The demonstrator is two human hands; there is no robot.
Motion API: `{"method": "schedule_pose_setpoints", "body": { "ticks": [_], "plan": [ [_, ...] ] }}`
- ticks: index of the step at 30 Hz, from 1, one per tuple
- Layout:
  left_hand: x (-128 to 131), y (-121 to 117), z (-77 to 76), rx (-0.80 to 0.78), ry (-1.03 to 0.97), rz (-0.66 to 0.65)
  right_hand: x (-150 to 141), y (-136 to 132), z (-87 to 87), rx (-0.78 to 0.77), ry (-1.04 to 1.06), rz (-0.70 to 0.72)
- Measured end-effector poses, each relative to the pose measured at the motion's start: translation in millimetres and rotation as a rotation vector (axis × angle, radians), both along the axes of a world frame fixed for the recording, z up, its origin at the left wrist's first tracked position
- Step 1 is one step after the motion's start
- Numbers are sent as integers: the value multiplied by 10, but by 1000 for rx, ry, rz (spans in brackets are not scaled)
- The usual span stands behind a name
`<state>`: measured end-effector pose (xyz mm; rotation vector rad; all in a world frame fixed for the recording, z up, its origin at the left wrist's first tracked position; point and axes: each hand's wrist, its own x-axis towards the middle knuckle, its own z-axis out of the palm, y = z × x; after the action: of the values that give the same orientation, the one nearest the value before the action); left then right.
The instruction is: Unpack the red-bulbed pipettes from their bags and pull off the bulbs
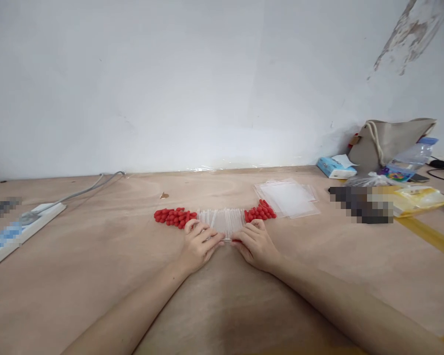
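A row of thin whitish sticks lies side by side on the table, between two heaps of small red bulb-shaped pieces. One red heap is on the left, the other red heap on the right; whether these are joined to the sticks I cannot tell. At the row's near edge, my left hand and my right hand face each other, fingers bent and closed. A short length of a thin clear stick shows between their fingertips, with a bit of red under the right fingers. Its ends are hidden.
Clear flat plastic bags lie behind the right heap. Further right are a blue tissue pack, a grey-beige bag and a yellow packet. A white power strip with a grey cable is at left. A wall stands behind the table.
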<state>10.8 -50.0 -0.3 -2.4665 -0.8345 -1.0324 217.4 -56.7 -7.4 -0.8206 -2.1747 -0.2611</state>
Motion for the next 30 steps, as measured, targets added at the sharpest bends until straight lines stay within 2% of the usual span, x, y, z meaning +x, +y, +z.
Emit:
{"method": "schedule_pose_setpoints", "body": {
  "ticks": [6, 10, 14, 20, 30],
  "plan": [
    [-7, -4, -19, -42, -18, 51, 51, 35, -33, 59, -31, -90],
    [-9, -18, -12, -68, -31, 49, 80, 44, -38, 57, -51, -62],
    [-14, -29, -7, -82, -19, 26, 119, 69, -58, -11, -28, 32],
    [-13, -38, -5, -74, -18, 13, 165, 89, -75, -107, 12, 83],
    [-5, -65, 45, -74, 0, -7, 183, -5, 140, -298, -30, 162]
  ]
}}
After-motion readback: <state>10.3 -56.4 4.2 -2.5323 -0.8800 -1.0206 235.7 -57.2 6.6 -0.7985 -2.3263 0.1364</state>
